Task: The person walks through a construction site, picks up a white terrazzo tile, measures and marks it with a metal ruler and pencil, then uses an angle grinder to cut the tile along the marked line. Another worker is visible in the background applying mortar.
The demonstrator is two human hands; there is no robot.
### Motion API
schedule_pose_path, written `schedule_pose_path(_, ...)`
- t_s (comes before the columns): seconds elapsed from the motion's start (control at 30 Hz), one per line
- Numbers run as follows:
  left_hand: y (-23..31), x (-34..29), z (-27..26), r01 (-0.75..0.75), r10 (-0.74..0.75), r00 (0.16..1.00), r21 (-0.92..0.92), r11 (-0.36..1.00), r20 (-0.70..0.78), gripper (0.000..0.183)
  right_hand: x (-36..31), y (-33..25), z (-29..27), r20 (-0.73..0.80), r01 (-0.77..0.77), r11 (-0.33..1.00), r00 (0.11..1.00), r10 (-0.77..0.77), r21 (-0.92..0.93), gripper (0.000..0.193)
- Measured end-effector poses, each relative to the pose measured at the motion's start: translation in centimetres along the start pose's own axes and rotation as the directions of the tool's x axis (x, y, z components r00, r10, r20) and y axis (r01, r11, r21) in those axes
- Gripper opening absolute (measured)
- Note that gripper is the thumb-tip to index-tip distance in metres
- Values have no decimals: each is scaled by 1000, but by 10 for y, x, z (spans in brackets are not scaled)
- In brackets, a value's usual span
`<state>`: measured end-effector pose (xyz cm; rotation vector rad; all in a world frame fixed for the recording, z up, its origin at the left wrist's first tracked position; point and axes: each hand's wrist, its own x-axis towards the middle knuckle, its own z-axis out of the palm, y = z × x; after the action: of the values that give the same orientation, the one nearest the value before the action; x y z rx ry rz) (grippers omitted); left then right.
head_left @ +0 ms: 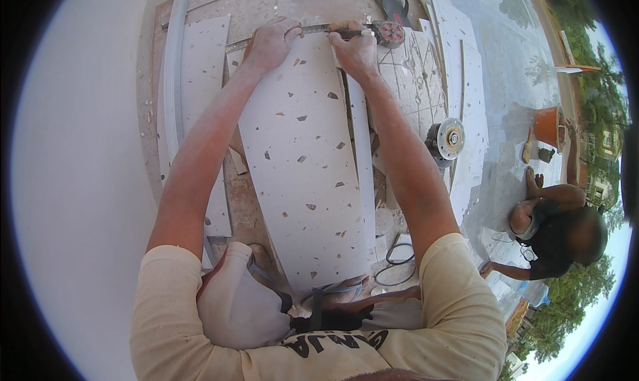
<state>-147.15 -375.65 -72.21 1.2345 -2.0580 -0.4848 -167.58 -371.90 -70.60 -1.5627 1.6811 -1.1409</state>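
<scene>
Along the far edge of the speckled board (299,161), measuring looks under way — left hand (273,44) pinching the tape (316,28), right hand (356,53) closed on a dark pen (349,32). The board lies between the forearms; no mark can be made out — the grinder (447,138) sits untouched.

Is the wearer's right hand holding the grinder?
No, the right hand is at the far end of the speckled slab, and the grinder lies apart.
</scene>
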Motion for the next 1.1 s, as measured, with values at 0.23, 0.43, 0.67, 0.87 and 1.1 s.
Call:
schedule_pose_path(0.23, 0, 0, 0, 6, -6, 1000, -2, 1000, 0, 20, 0, -5, -1, 9, -12, 1000, 1000, 12, -23, 20)
schedule_pose_path(0.43, 0, -1, 0, 16, -16, 1000, -11, 1000, -12, 19, -2, -13, -4, 34, -66, 998, 997, 67, -19, 20)
schedule_pose_path(0.67, 4, 0, -4, 19, -17, 999, -43, 999, 30, 18, -1, -9, -2, 9, 5, 1000, 1000, -5, -25, 18)
schedule_pose_path(0.87, 3, 0, -3, 19, -19, 1000, -6, 1000, 24, 18, 3, -3, -1, 16, 9, 1000, 1000, -9, -29, 18)
schedule_pose_path(1.1, 0, -2, -4, 1, -1, 1000, -2, 1000, -14, 19, -2, -22, -11, -12, -22, 994, 1000, 21, -105, 18)
